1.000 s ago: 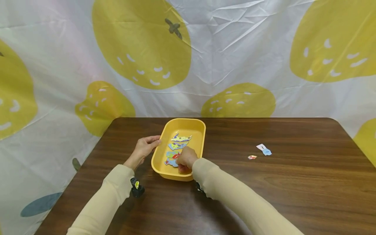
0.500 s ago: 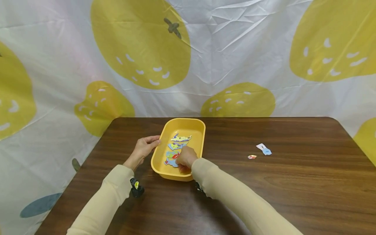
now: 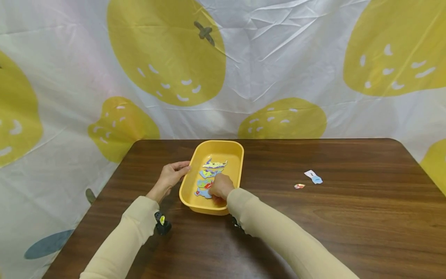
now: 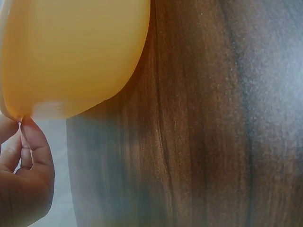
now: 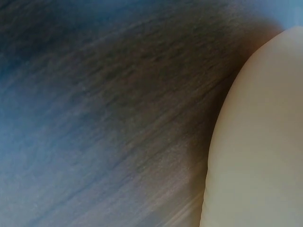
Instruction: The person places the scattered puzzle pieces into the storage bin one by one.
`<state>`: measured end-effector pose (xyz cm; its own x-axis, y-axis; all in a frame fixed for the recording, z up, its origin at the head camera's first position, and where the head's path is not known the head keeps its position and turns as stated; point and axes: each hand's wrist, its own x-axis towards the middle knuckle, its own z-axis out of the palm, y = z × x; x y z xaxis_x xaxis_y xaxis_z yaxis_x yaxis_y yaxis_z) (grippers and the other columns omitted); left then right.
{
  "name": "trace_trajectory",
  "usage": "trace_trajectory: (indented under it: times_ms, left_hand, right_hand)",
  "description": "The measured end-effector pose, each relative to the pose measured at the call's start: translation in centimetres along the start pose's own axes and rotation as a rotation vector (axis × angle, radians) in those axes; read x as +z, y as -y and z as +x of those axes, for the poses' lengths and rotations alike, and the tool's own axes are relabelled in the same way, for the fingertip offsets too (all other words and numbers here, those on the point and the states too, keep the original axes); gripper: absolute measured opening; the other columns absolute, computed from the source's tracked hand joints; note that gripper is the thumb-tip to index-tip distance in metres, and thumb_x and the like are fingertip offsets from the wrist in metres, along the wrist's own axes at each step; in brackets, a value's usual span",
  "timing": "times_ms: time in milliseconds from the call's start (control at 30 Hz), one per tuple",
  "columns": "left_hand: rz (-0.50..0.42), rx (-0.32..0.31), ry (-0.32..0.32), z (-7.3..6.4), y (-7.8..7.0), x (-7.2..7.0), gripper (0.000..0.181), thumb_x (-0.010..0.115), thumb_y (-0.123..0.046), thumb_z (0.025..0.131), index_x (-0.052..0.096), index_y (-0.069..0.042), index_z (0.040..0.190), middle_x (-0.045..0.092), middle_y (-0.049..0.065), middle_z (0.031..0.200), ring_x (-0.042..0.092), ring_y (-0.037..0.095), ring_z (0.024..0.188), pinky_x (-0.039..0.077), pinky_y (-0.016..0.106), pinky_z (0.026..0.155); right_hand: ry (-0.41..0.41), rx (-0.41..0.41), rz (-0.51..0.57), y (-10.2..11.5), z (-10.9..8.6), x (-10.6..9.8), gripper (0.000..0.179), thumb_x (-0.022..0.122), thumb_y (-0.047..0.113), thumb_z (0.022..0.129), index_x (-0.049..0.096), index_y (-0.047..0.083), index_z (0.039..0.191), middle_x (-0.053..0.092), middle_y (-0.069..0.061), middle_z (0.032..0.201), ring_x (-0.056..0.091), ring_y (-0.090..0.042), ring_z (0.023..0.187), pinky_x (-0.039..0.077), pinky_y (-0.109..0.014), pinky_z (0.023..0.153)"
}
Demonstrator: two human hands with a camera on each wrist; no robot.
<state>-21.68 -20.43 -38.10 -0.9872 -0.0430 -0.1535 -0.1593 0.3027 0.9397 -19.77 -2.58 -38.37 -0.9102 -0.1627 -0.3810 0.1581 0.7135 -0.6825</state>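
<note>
A yellow plastic tray (image 3: pixel 232 153) stands on the brown table. My left hand (image 3: pixel 169 177) pinches its left rim between thumb and fingers; the left wrist view shows the fingertips (image 4: pixel 35 135) at that rim too. Several flat, irregular colourful pieces, like torn picture paper, lie in a column inside: a yellow and purple piece (image 3: pixel 215 164) farthest, a blue and yellow piece (image 3: pixel 210 173), a green and red piece (image 3: pixel 203 183), and a light blue piece (image 3: pixel 203 193) nearest me. Over the right end of the nearest two reaches my right hand (image 3: pixel 222 186), fingers bent downward, its fingertips hidden.
Right of the tray lie a white and light blue piece (image 3: pixel 313 177) and a small red and yellow piece (image 3: pixel 299 186). Behind the table (image 3: pixel 348 224) hangs a white cloth (image 3: pixel 244 46) with large yellow fruit prints. A pale beige curved surface (image 5: pixel 260 142) fills the right wrist view's right side.
</note>
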Motion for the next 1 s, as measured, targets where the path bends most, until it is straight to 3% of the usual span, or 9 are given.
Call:
trace_trajectory:
  times_ms: [400, 767, 1000]
  left_hand:
    - [-0.001, 0.012, 0.002, 0.09, -0.04, 0.0, 0.037, 0.06, -0.011, 0.092, 0.057, 0.005, 0.125, 0.064, 0.012, 0.104, 0.062, 0.004, 0.078, 0.053, 0.02, 0.071]
    - [0.009, 0.015, 0.002, 0.13, -0.08, 0.04, 0.037, 0.06, -0.011, 0.092, 0.057, 0.005, 0.125, 0.064, 0.012, 0.104, 0.062, 0.005, 0.079, 0.053, 0.02, 0.071]
    - [0.014, -0.003, -0.007, 0.04, 0.0, 0.07, 0.036, 0.06, -0.01, 0.092, 0.057, 0.005, 0.125, 0.063, 0.019, 0.114, 0.062, 0.005, 0.08, 0.053, 0.021, 0.072]
  right_hand:
    - [-0.01, -0.001, -0.032, 0.16, -0.11, -0.19, 0.024, 0.068, 0.005, 0.081, 0.062, 0.0, 0.058, 0.051, -0.004, 0.044, 0.044, -0.011, 0.034, 0.033, -0.016, 0.032]
    - [-0.024, -0.03, -0.071, 0.08, -0.02, -0.08, 0.025, 0.069, 0.009, 0.081, 0.054, 0.003, 0.062, 0.046, -0.001, 0.041, 0.042, -0.01, 0.032, 0.031, -0.016, 0.031]
    - [-0.058, -0.065, -0.157, 0.15, -0.09, 0.04, 0.017, 0.072, 0.011, 0.078, 0.059, 0.003, 0.071, 0.05, -0.004, 0.06, 0.046, -0.013, 0.048, 0.035, -0.019, 0.043]
